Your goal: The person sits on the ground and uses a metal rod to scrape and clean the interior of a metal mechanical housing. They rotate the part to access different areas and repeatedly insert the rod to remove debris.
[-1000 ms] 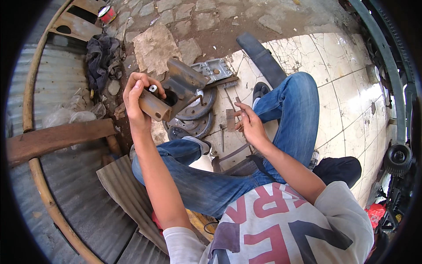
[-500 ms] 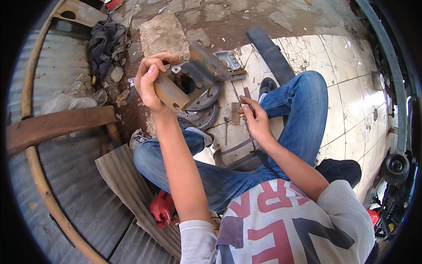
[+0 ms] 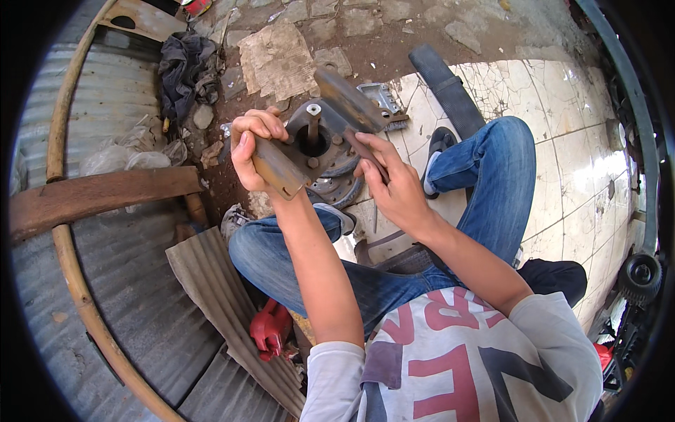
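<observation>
My left hand (image 3: 254, 144) is wrapped round the near flange of a rusty steel bracket (image 3: 283, 167), lifted and tilted above the floor. The bracket has two bent flanges, a dark round hole and a bolt-like post (image 3: 313, 124) standing up by the hole. In my right hand (image 3: 401, 188), thumb and fingers pinch a narrow dark brown strip (image 3: 365, 152), perhaps a tool's flat handle. Its tip reaches the bracket's inner face beside the far flange; whether it touches, I cannot tell. Below the bracket lie round ribbed metal parts (image 3: 337, 188), partly hidden.
A wire brush (image 3: 397, 123) and a silver metal casting (image 3: 380, 96) lie beyond the bracket. A long black strap-like piece (image 3: 444, 83) rests on the cracked white tiles (image 3: 555, 169). Corrugated sheet (image 3: 211, 281), a wooden plank (image 3: 105, 197) and a red object (image 3: 269, 329) are on the left.
My right hand has moved up and forward, bringing the brown strip to the bracket. The bracket has turned in my left hand, showing more of its hole and post.
</observation>
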Demonstrator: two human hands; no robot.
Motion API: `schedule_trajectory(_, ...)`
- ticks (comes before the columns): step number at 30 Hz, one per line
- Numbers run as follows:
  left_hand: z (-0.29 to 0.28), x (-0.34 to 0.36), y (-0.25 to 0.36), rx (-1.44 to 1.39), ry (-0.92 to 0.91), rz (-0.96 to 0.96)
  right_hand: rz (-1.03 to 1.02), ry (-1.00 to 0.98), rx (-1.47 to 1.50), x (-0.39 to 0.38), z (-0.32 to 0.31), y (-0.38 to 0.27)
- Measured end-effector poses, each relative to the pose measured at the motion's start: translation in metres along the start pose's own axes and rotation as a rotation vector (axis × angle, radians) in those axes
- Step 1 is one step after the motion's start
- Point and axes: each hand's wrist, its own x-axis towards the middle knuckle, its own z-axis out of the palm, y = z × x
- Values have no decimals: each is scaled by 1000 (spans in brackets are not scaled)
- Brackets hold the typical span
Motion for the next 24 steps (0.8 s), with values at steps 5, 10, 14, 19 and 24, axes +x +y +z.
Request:
schedule_trajectory(5, -10, -1, 3, -47, -22, 26, -265, 133, -164, 7, 10, 10)
schedule_trajectory(10, -2, -8, 7, -16, 45, -8, -262, 23, -395, 14, -5, -3)
schedule_trajectory(14, 2, -8, 12, 65, 76, -94, -238, -17, -407, 25, -13, -6)
schedule_trajectory(19, 16, -6, 18, 108, 53, -148, -379, 0, -446, 28, -17, 0)
schedule_trajectory(24, 7, -7, 21, 139, -14, -185, -340, -37, -464, 25, -16, -5)
